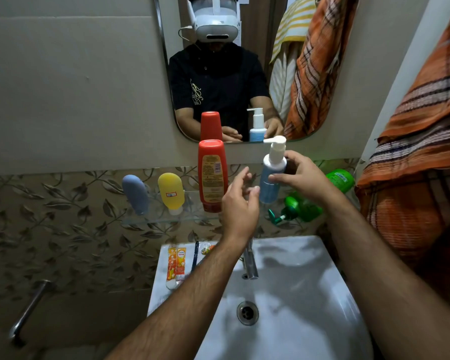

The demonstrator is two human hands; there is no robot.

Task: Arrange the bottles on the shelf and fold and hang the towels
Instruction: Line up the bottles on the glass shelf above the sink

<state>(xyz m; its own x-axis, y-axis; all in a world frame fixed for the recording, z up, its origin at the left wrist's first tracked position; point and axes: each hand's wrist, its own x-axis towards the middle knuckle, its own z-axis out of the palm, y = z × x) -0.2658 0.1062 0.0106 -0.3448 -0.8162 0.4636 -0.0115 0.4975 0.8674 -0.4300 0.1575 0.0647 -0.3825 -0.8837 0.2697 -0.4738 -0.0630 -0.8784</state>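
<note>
Blue pump bottle upright, gripped by right hand, right of red bottle on glass shelf. Left hand open, fingers spread, holding nothing, between red bottle and pump bottle. Orange towel far right of red bottle.

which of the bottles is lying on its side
The green pump bottle, on the shelf's right end, lies tipped over with its pump pointing left. The grey-blue, yellow and red bottles stand on their caps; the right hand holds the blue pump bottle upright.
</note>
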